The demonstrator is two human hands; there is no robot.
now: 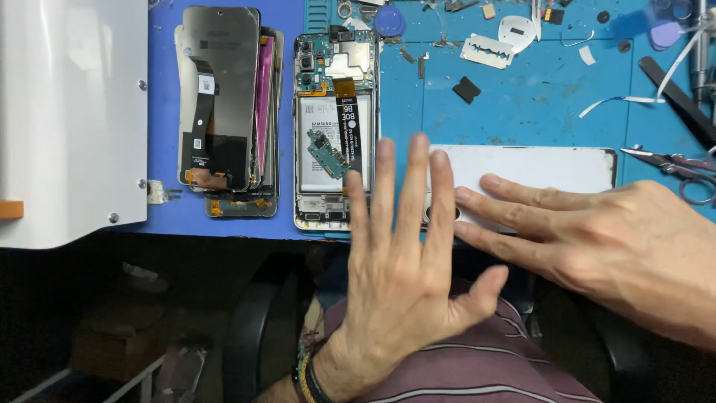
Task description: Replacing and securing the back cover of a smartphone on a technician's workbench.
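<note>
Blue counter (522, 104) holds an opened phone (333, 130) beside a white back cover (537, 168), where both hands, left (399, 276) and right (597, 239), rest flat, fingers spread, gripping nothing.

From my feed, the blue bench (522, 97) is brightly and evenly lit from above, with only soft shadows. The white box (71, 112) at left glares, nearly washed out. Below the bench edge everything falls dark and murky.
</note>
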